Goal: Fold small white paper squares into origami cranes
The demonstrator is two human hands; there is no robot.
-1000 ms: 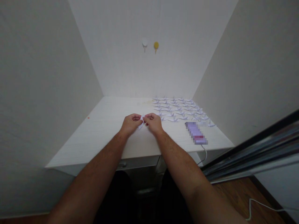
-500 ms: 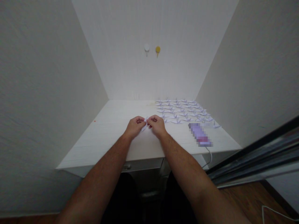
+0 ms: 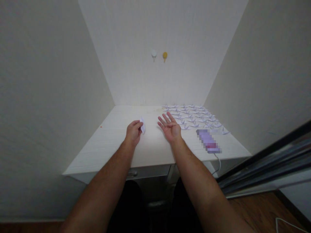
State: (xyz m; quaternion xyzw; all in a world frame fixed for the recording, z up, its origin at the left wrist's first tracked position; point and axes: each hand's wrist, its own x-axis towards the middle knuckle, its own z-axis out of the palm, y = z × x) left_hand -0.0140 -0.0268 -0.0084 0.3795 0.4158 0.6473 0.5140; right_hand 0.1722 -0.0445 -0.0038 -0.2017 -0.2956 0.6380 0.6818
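Note:
Between the thumb and fingers of my left hand (image 3: 133, 132) is a small piece of folded white paper (image 3: 143, 125), held up over the white desk (image 3: 102, 150). Its exact shape is partly covered by the fingers. My right hand (image 3: 171, 128) is apart from it, palm turned up and fingers spread, with nothing in it. Just beyond and to the right of that hand, rows of small folded paper cranes (image 3: 194, 117) stand on the desk's back right part.
A phone-like object (image 3: 209, 141), blurred out, lies on the right with a white cable (image 3: 220, 165) hanging over the front edge. Walls close in the back and both sides. Two hooks, one white (image 3: 154, 54) and one yellow (image 3: 165, 55), are on the back wall.
Both hands were together on the folded paper. Now my right hand has let go, moved right and opened, while my left hand has shifted left with the paper.

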